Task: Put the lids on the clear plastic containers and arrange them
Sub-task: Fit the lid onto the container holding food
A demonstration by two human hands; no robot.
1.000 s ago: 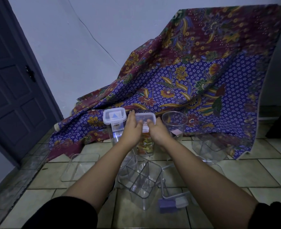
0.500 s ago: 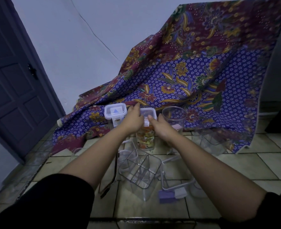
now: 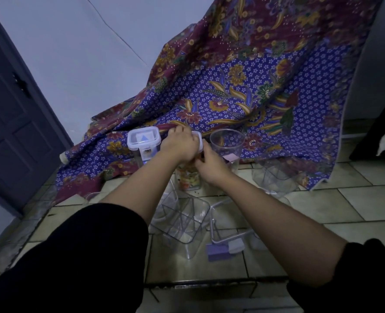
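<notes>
A tall clear container with coloured food stands on the tiled floor at the cloth's edge. Its white lid sits on top, mostly covered by my left hand, which lies over it with fingers bent down around the far edge. My right hand grips the container's near right side just under the lid. To the left stands a second clear container with its lid on. To the right an open round clear container stands without a lid.
Open clear containers lie on the floor near me: a divided one, another at right, and a flat lid with purple clips. A patterned batik cloth drapes behind. A dark door is at left.
My left hand has slid further over the lid, hiding most of it. My right hand has dropped from the lid to the container's side. The camera has come closer and tilted down.
</notes>
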